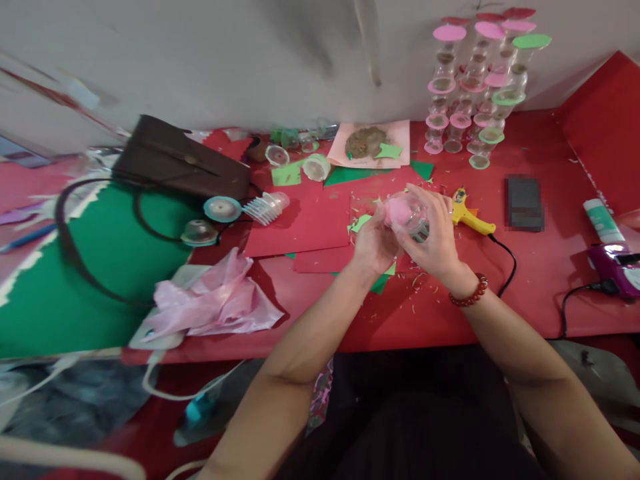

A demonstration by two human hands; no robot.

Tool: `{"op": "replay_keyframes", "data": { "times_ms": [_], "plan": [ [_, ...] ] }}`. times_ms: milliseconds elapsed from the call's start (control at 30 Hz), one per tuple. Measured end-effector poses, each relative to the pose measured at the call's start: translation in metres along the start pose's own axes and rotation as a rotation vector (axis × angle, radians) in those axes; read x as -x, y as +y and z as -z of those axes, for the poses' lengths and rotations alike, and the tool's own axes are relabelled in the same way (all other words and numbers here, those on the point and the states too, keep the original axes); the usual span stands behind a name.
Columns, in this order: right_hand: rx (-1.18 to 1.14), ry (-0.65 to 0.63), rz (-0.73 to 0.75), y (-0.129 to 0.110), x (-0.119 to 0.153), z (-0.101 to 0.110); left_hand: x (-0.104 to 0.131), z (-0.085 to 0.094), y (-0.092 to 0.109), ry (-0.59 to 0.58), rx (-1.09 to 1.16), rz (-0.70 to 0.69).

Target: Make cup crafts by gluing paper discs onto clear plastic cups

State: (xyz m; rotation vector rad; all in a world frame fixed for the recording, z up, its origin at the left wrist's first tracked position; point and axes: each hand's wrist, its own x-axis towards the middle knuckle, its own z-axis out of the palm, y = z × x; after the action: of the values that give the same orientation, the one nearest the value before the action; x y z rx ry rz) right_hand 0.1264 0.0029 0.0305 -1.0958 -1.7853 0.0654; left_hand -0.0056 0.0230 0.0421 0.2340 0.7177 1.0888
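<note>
Between my two hands is a clear plastic cup (pixel 416 212) with a pink round piece at its left end, held above the littered middle of the table. My left hand (pixel 374 245) is closed at the pink end. Around the clear side curve the fingers and thumb of my right hand (pixel 436 230); its wrist wears a bead bracelet. Part of the cup is hidden by my fingers. Just right of my right hand lies a yellow glue gun (pixel 473 215) with a black cord. Green paper scraps (pixel 361 223) lie beside my left hand.
Stacks of joined clear cups with pink and green discs (pixel 475 87) stand at the back right. A pink sheet (pixel 340 143) bears brown grains. Nested cups (pixel 267 207), a brown bag (pixel 180 160), a pink plastic bag (pixel 215 300) and a blurred dark object (pixel 524 202) lie around.
</note>
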Motion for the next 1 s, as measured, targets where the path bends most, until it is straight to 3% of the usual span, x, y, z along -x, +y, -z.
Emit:
{"op": "replay_keyframes", "data": {
  "times_ms": [400, 1000],
  "plan": [
    [-0.1, -0.061, -0.112, 0.003, -0.001, -0.001, -0.014, 0.018, -0.007, -0.015, -0.226, -0.095],
    [-0.066, -0.071, -0.026, 0.003, 0.005, -0.004, -0.005, 0.008, -0.009, -0.066, -0.21, -0.132]
  ]
}}
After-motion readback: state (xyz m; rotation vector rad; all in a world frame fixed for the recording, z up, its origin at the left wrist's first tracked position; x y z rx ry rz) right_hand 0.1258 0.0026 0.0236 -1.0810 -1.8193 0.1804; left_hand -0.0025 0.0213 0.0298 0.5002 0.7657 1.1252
